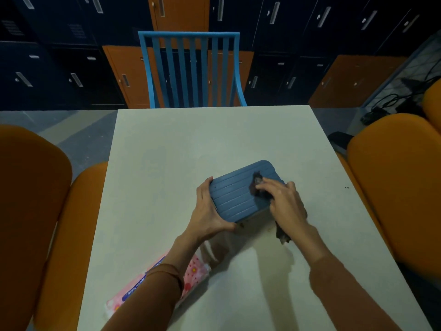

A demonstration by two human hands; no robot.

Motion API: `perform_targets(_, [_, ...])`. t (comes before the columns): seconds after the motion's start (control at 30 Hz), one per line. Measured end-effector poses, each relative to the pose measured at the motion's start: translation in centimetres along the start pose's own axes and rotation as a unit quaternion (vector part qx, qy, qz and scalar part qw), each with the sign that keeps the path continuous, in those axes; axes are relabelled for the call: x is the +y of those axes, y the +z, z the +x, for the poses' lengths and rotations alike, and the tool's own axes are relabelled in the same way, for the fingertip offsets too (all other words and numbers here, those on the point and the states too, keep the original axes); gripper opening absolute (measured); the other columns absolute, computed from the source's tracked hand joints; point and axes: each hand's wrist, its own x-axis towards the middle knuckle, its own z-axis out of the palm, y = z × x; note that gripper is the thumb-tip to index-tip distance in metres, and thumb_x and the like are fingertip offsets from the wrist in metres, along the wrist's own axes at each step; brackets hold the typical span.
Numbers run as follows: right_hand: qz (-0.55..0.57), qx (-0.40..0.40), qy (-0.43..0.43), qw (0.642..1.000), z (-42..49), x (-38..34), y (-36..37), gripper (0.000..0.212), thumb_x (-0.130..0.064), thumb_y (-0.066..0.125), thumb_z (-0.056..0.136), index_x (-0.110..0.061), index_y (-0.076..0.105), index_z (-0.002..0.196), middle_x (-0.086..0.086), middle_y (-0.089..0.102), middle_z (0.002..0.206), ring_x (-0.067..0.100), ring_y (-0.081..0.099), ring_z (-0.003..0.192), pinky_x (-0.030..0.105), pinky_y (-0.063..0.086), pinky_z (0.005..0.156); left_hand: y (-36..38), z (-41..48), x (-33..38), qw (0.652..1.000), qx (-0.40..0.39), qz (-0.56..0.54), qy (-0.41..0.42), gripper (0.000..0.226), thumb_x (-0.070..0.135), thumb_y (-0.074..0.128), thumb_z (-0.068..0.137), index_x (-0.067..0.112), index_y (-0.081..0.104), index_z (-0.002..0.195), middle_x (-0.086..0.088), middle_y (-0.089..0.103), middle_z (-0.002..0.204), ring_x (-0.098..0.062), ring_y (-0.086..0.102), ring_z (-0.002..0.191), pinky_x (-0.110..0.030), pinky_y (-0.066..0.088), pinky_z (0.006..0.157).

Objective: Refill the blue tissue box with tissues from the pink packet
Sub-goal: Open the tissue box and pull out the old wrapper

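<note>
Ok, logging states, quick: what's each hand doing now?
Left hand: grips the blue tissue box by its left end.
Right hand: fingers lie on top of the box; grip cannot be told.

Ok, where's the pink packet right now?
In the head view, the pink packet lies on the near-left part of the table, partly under the left sleeve, closer to the person than the blue tissue box.

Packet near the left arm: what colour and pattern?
Pink packet with red dots, blue label; head view.
</note>
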Motion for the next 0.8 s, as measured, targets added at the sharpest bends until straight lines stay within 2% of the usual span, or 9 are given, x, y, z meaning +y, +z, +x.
perform_targets(0.1, [0.008,0.017,-0.019,1.000,-0.2,-3.9,1.3,0.051,0.006,0.058,0.081,-0.023,0.061,0.123,-0.005,0.055,0.135,0.020,0.044,0.105,0.032,0.045,0.090,0.2,-0.2,0.0,1.000,0.008,0.014,-0.007,0.130,0.052,0.082,0.040,0.017,0.014,0.145,0.007,0.022,0.136,0.002,0.032,0.115,-0.002,0.034,0.087])
perform_targets(0.23, [0.056,-0.028,-0.138,0.988,-5.2,-7.2,4.2,0.047,0.001,0.072,0.076,-0.018,0.065,0.119,0.000,0.062,0.127,0.020,0.055,0.097,0.033,0.054,0.082,0.0,-0.3,-0.8,0.999,0.007,0.043,0.009,0.122,0.046,0.081,0.053,0.011,0.013,0.148,0.000,0.023,0.141,-0.010,0.034,0.124,-0.019,0.039,0.096])
perform_targets(0.3, [0.075,-0.026,-0.146,0.986,-6.4,-5.3,4.1,0.054,0.006,0.071,0.073,-0.021,0.065,0.120,-0.004,0.061,0.129,0.019,0.054,0.093,0.031,0.055,0.079,-0.2,-0.5,-0.6,0.999,0.016,0.043,0.003,0.125,0.054,0.079,0.047,0.012,0.015,0.146,0.004,0.024,0.137,-0.003,0.032,0.120,-0.016,0.037,0.098])
perform_targets(0.4, [0.068,0.009,-0.090,0.994,-5.5,-1.0,2.5,0.073,0.022,0.059,0.065,-0.026,0.064,0.120,-0.011,0.055,0.133,0.016,0.046,0.090,0.024,0.049,0.077,-0.1,-0.3,0.1,1.000,0.010,0.029,0.001,0.127,0.057,0.079,0.040,0.016,0.018,0.144,0.010,0.024,0.132,0.000,0.032,0.116,0.002,0.032,0.088])
perform_targets(0.43, [0.071,0.020,-0.054,0.996,-4.5,0.3,1.7,0.075,0.024,0.055,0.066,-0.027,0.063,0.121,-0.012,0.053,0.135,0.015,0.043,0.091,0.023,0.046,0.078,-0.1,-0.3,0.2,1.000,0.007,0.028,0.001,0.125,0.056,0.079,0.040,0.018,0.018,0.143,0.010,0.024,0.131,-0.001,0.034,0.115,0.003,0.034,0.083])
perform_targets(0.53, [0.064,0.048,0.030,0.996,-1.1,3.1,0.4,0.062,0.018,0.053,0.078,-0.024,0.061,0.123,-0.008,0.052,0.138,0.015,0.038,0.094,0.027,0.044,0.079,-0.2,0.0,0.4,1.000,0.005,0.027,0.004,0.122,0.051,0.082,0.042,0.021,0.017,0.141,0.012,0.022,0.130,-0.006,0.036,0.116,-0.006,0.040,0.082])
perform_targets(0.63, [0.002,0.064,0.108,0.992,0.7,1.5,0.0,0.050,0.009,0.052,0.085,-0.021,0.058,0.125,-0.003,0.050,0.139,0.021,0.042,0.102,0.036,0.049,0.081,0.0,-0.1,0.6,0.999,0.002,0.032,0.005,0.122,0.051,0.084,0.043,0.021,0.017,0.140,0.014,0.020,0.129,-0.007,0.036,0.118,-0.015,0.044,0.086])
perform_targets(0.7, [-0.033,0.045,0.083,0.995,0.0,-2.2,0.7,0.049,0.003,0.054,0.086,-0.019,0.053,0.130,0.000,0.045,0.141,0.023,0.041,0.111,0.035,0.047,0.086,0.2,-0.2,0.7,0.999,0.010,0.033,-0.003,0.126,0.054,0.082,0.040,0.019,0.016,0.142,0.012,0.021,0.130,-0.006,0.035,0.117,-0.016,0.044,0.088])
perform_targets(0.8, [-0.021,-0.002,-0.048,0.999,-2.9,-7.7,2.9,0.045,-0.012,0.063,0.086,-0.018,0.053,0.129,0.001,0.047,0.141,0.023,0.045,0.109,0.032,0.047,0.085,0.2,-0.4,0.4,0.999,0.008,0.037,-0.009,0.131,0.052,0.085,0.043,0.011,0.014,0.145,0.003,0.021,0.138,-0.002,0.031,0.119,0.002,0.033,0.088])
